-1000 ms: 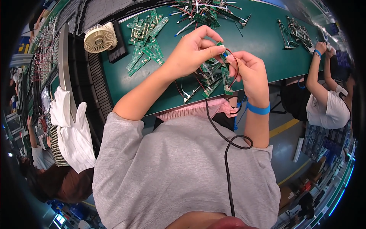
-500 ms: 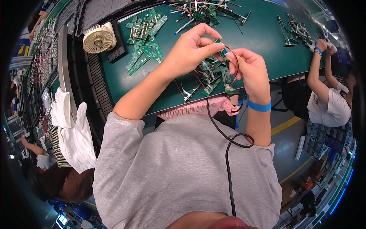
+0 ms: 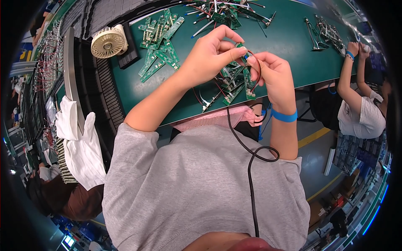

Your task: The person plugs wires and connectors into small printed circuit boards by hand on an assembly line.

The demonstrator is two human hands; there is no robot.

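My left hand (image 3: 214, 53) is closed over the table, pinching the upper end of a narrow green circuit board (image 3: 240, 44) between thumb and fingers. Close beside it, my right hand (image 3: 273, 74) pinches a small connector with a blue part (image 3: 246, 56) against that board; whether it is plugged in I cannot tell. A red and black wire (image 3: 259, 69) arcs from there to another green board (image 3: 248, 85), which hangs tilted below my right fingers. Under my hands lies a loose heap of wired boards (image 3: 233, 88), partly hidden by my fingers.
Bare green boards (image 3: 161, 42) are piled at the left of the green table (image 3: 130, 85). More wired boards (image 3: 226, 14) lie at the back. A cream fan (image 3: 108, 43) and white gloves (image 3: 81, 146) are at left. At right, a co-worker's arms (image 3: 347, 75) reach over the table.
Both my hands stay nearly in place, with a slight shift of the right fingers. The hanging board has turned and swung a little left. At far left, another person's arm has drawn back.
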